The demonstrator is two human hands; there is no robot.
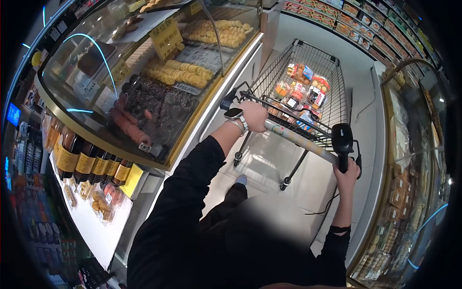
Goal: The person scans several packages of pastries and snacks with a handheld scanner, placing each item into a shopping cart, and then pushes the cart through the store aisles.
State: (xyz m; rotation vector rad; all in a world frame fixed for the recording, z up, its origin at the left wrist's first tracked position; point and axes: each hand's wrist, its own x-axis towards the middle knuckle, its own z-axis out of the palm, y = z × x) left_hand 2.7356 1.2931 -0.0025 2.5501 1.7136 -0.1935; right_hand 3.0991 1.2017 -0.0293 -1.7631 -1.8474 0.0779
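A shopping cart (337, 72) with a black wire basket stands in front of me. My left hand (253, 116), with a watch and a bracelet at the wrist, is wrapped round the left part of its handle (298, 139). At the handle's right end my right hand (347, 172) is closed round the grip of a black handheld device (342, 137), which stands upright beside the handle. Several clear packs of food (301, 91) lie in the basket.
A glass bakery case (187, 96) with cookies stands at the left, above a white shelf (91, 236) with jars and packs. Another glass case (402, 192) lines the right side. Shelves of boxed goods (346, 21) are at the back. A cable hangs near the floor.
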